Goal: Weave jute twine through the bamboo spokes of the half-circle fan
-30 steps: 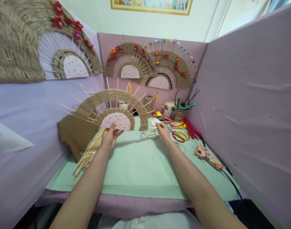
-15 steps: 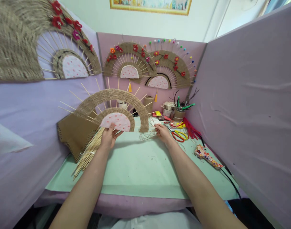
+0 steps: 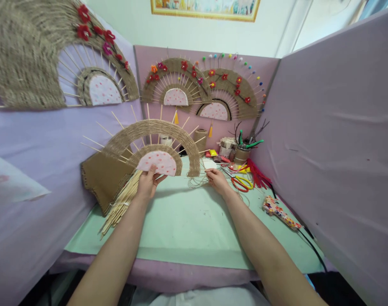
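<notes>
A half-round fan (image 3: 156, 127) of thin wooden sticks, woven with brown twine in an outer and an inner band, stands raised above the table. My left hand (image 3: 148, 183) grips its pink-dotted half-circle (image 3: 158, 163) at the lower edge, thumb in front. Bare stick ends stick out past the outer band. Just right of the fan's lower right end, my right hand (image 3: 217, 180) is closed in a pinch on thin twine (image 3: 198, 182), whose loose loops hang around the fingers. The exact point of the pinch is too small to make out.
Behind the left arm lie a bundle of sticks (image 3: 120, 206) and brown cardboard (image 3: 101, 180). Scissors (image 3: 241, 183), red cords (image 3: 257, 173) and a flower-patterned glue gun (image 3: 279, 212) with a cable lie at right. A twine spool (image 3: 199, 141) and tool can (image 3: 241, 154) stand at the back.
The whole view has shifted slightly, so things appear a little farther right. Both hands keep their holds, with the right hand only slightly closer to the fan's end.
</notes>
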The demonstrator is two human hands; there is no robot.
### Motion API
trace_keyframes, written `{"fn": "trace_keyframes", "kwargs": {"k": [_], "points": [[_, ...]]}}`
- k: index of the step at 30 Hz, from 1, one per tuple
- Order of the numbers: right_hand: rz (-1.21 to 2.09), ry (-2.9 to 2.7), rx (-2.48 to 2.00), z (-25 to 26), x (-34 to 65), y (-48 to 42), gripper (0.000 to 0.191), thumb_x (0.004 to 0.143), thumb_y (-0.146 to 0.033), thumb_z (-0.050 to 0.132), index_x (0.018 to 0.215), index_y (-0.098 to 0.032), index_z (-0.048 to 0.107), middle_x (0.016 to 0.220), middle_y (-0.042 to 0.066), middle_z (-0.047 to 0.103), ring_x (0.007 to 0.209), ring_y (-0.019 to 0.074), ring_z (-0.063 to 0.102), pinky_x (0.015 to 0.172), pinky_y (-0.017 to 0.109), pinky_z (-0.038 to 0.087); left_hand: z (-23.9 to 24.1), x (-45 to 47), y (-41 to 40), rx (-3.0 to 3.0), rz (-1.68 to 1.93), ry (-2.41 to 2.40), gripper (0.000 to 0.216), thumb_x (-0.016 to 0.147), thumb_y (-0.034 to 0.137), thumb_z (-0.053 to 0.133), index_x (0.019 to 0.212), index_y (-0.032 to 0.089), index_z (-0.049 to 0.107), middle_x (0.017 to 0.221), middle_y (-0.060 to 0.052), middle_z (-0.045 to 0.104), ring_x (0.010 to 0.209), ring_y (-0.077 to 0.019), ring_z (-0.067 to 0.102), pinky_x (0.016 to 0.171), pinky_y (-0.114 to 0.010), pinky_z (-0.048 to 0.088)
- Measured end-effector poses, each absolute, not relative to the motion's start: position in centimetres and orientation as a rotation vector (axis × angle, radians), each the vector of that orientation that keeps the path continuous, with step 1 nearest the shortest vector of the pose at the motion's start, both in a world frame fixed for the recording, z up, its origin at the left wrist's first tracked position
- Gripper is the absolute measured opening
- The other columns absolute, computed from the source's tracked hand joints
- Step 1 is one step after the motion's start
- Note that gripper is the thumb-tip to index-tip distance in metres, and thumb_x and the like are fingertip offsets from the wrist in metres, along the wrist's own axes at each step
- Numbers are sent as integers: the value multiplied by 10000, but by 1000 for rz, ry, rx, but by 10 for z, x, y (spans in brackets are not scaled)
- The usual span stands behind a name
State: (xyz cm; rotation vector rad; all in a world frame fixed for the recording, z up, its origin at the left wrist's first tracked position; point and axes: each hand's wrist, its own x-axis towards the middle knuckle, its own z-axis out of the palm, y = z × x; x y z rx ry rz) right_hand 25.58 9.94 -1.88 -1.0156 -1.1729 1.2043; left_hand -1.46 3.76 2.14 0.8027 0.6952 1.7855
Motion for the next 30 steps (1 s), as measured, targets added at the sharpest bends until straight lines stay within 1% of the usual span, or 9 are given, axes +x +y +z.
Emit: {"fn": "trace_keyframes", "kwargs": {"k": [3,7,10,14,20,26,30], "points": [[1058,-1173,-1065,-20,256,93,273,588,-413,696,684,-175,601,552,-42,510,523,99,396,501,238,289,21,-14,38,817,1794,692,319,698,343,724,956,228,577,891,2,677,750,-132,658,837,-449,518],[802,-1273,-1113,-21,256,82,281,623,-440,668,668,-166,629,647,5,600,623,142,480,598,267,352,20,-13,38,826,1793,696,336,703,352,718,976,220,573,907,-10,678,770,-139,660,844,-450,512],[712,-1311,-1121,-21,252,75,272,655,-442,641,677,-171,639,668,23,615,632,155,495,605,275,368,20,-12,38,820,1779,684,352,697,343,726,989,223,572,912,-10,681,763,-138,660,848,-452,510],[756,-1272,-1083,-22,245,71,248,651,-434,652,674,-187,650,630,16,594,600,146,475,550,257,357,21,-11,37,807,1780,672,343,709,320,720,1008,237,574,910,-5,686,771,-139,662,858,-461,504],[920,-1175,-1052,-23,238,69,278,640,-465,656,700,-195,626,586,-1,560,509,114,423,444,229,303,22,-7,35,806,1786,661,330,718,312,712,1007,237,572,895,-10,692,781,-139,660,868,-474,493],[1083,-1088,-1031,-25,230,64,287,619,-459,681,691,-190,612,618,3,588,489,97,420,434,229,302,22,-2,33,781,1763,633,273,700,305,728,906,208,578,874,3,690,776,-133,659,883,-463,493],[1184,-1013,-993,-26,229,66,287,593,-429,708,686,-181,599,588,-17,558,468,71,361,425,215,260,21,0,33,761,1752,619,288,695,305,735,915,207,578,876,5,688,795,-140,660,889,-461,491]]}}
